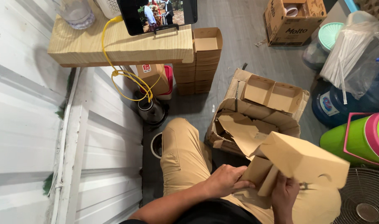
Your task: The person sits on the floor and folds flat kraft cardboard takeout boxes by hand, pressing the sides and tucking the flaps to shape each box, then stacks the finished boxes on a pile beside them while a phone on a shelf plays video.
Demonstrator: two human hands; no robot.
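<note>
Two hands work over the person's lap: the left hand (224,180) is curled shut on a folded flap at the lower edge of a half-formed brown cardboard box (303,159), and the right hand (284,195) grips the same box from beneath, fingers closed around its underside. The box sits tilted just above the right knee, blurred at its far corner. Beyond it on the floor stands one large open carton (222,141) filled with flat brown blanks, and resting on top of that carton are two finished open boxes (272,93) side by side. Further back, against the end of a shelf, rises one stack of nested finished boxes (204,62); how many are in it cannot be counted exactly. One more printed cardboard carton (291,20) stands at the far edge of the floor. To the right lie one clear bag of white straws (349,52), one blue water jug (338,103), one green bucket with a pink rim (359,139), and the wire grille of one fan (363,201). The wooden shelf (119,45) at the upper left carries one tablet (156,14) showing a video, with one yellow cable (114,68) looping down from it, and one clear plastic jar (77,14). Below the shelf sit one small brown packet (150,74) and one dark metal pot (150,110). The floor (239,37) is grey planking; the wall (27,124) on the left is white corrugated metal sheet.
</note>
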